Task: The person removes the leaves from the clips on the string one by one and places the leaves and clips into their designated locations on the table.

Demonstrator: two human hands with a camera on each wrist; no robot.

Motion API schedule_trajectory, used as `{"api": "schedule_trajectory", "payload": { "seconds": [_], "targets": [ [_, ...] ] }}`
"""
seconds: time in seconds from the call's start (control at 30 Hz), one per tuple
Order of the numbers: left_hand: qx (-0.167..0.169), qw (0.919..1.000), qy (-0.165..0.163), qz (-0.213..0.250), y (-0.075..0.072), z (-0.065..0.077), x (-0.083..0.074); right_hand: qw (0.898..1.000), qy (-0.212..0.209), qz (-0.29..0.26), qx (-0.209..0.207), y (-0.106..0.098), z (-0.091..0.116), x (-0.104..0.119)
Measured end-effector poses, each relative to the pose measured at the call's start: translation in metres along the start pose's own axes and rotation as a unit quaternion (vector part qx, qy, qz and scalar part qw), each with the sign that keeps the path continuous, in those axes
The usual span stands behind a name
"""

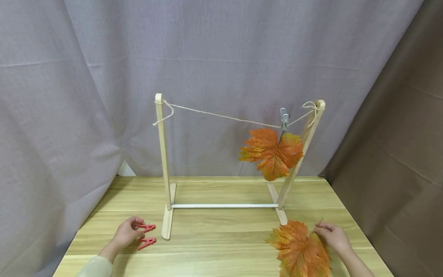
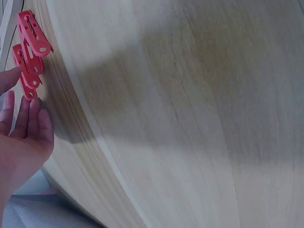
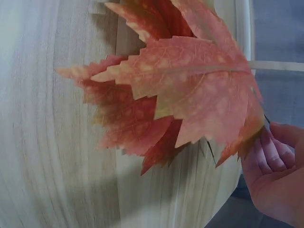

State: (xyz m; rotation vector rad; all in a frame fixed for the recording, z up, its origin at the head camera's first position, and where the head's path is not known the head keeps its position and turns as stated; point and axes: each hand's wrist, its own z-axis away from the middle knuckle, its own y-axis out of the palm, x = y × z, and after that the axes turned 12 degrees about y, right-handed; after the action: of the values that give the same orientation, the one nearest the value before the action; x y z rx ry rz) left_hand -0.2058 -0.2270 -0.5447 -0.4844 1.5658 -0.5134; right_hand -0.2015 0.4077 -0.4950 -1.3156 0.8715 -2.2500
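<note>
Two red clothespins lie on the table. My left hand (image 1: 127, 231) is at the farther clothespin (image 1: 148, 227), thumb and fingers either side of its handles; firm contact is unclear. The nearer clothespin (image 1: 147, 242) lies just beside. In the left wrist view, both clothespins (image 2: 32, 35) overlap near my fingertips. My right hand (image 1: 333, 236) pinches the thin stem of an orange artificial maple leaf (image 1: 301, 250) at the front right. Beneath this leaf (image 3: 199, 85), the right wrist view shows what looks like another leaf (image 3: 128, 118). A pale clothespin (image 1: 285, 120) holds a similar leaf (image 1: 275, 154) on the string.
A wooden stand with a left post (image 1: 162, 154), a right post (image 1: 294, 173) and a white crossbar (image 1: 225, 206) stands mid-table. String (image 1: 221, 115) is tied between the post tops. Grey curtain (image 1: 207, 50) hangs behind the wooden table (image 1: 214, 250).
</note>
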Motion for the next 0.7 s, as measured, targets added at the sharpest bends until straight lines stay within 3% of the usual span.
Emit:
{"api": "schedule_trajectory", "payload": {
  "seconds": [0.2, 0.33, 0.7],
  "targets": [
    [0.005, 0.9998, 0.016, -0.004, -0.008, 0.001, -0.008, 0.998, 0.014, -0.065, 0.018, -0.006, 0.002, -0.003],
    [0.009, 0.9994, 0.029, -0.019, -0.019, -0.002, -0.018, 0.997, 0.012, -0.073, 0.019, -0.013, 0.003, -0.001],
    [0.006, 0.9925, 0.122, -0.008, -0.043, -0.014, -0.071, 0.997, -0.035, -0.059, 0.018, -0.04, 0.012, 0.028]
  ]
}}
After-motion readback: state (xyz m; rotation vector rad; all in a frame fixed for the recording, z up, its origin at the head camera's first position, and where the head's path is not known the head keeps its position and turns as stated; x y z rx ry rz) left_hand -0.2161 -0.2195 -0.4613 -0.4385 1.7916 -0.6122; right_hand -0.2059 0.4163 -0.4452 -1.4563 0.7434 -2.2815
